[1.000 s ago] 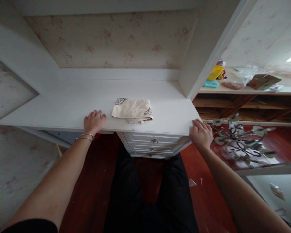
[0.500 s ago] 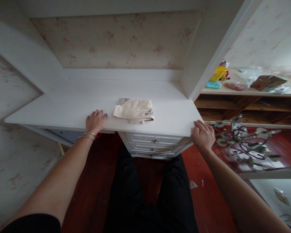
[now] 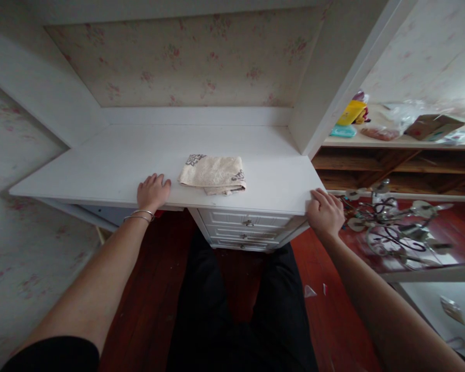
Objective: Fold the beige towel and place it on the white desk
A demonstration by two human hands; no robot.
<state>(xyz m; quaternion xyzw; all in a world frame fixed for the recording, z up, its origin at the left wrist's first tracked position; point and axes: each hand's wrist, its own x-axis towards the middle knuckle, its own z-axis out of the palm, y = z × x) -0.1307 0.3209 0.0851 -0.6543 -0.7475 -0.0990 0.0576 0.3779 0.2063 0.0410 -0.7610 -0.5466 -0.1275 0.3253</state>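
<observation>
A white desk spans the view before me. My left hand rests at its front edge, palm down, fingers lying on the top and holding nothing loose. At the front right corner, my right hand has its fingers bent over the desk's edge; its underside is hidden. Between them, nearer my left hand, lies a folded beige cloth with dark patterned corners, touched by neither hand. Below the desktop is a white drawer unit with small knobs, its drawers closed.
White side panels flank the desk, with flowered wallpaper behind. On the right stand a wooden shelf unit, a cardboard box and a yellow container. A chandelier is close beyond my right hand. Scraps lie on the red floor.
The view has shifted very slightly. Both hands keep their places on the desk, and the folded cloth lies where it was.
</observation>
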